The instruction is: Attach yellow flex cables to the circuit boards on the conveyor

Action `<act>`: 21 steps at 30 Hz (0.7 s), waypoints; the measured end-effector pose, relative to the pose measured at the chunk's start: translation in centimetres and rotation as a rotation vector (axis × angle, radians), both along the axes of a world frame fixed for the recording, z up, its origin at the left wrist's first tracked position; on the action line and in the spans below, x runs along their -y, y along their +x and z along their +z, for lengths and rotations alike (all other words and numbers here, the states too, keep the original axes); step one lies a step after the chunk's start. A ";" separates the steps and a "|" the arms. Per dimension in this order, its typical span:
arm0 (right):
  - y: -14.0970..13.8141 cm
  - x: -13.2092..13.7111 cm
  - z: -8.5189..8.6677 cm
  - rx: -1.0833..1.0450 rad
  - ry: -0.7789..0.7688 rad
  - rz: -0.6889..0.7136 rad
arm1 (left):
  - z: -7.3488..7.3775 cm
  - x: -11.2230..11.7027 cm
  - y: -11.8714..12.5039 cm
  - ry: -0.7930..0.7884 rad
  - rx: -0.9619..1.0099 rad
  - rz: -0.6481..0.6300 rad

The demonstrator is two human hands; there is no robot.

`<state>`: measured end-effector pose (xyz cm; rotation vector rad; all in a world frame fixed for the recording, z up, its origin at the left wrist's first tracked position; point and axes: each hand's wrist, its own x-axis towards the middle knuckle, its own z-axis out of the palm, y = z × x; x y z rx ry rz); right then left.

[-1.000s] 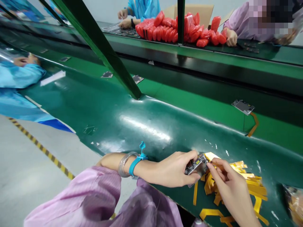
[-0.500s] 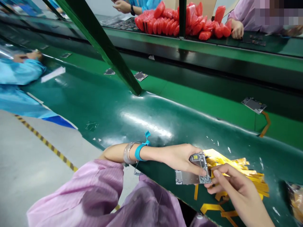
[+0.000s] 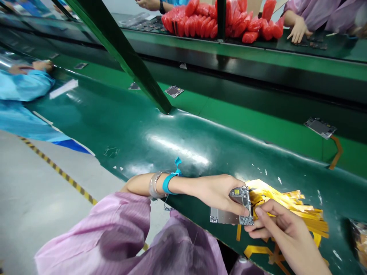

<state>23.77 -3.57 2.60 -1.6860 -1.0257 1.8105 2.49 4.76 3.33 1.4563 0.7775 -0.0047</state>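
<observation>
My left hand [image 3: 220, 193] is closed on a circuit board [image 3: 229, 217], a grey metal plate with chips along its edges. The thumb presses near the board's right edge. Close against that edge is my right hand [image 3: 282, 223], thumb and forefinger pinched together; what lies between them is hidden. Behind and under the right hand spreads a pile of yellow flex cables [image 3: 304, 214]. A few loose orange-yellow strips [image 3: 258, 250] lie nearer the table's front edge. A blue wrist strap [image 3: 168, 184] with a coiled cord circles my left wrist.
Beyond the green table [image 3: 120, 126] runs a green belt [image 3: 252, 124]; it carries several boards, one with a cable attached [image 3: 320, 127]. A slanted green post [image 3: 137, 65] stands ahead. Red wrapped packs [image 3: 200, 25] fill the far bench, near a co-worker's hand [image 3: 299, 30]. A blue-sleeved co-worker [image 3: 25, 84] sits left.
The board with the cable on the belt has shifted right. The far co-worker's hand has moved and its fingers are spread. My hands remain at almost the same spot with the circuit board.
</observation>
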 end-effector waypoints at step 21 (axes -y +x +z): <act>0.2 -0.1 -0.3 -0.045 -0.011 0.099 | -1.7 0.2 1.2 -0.143 0.111 0.117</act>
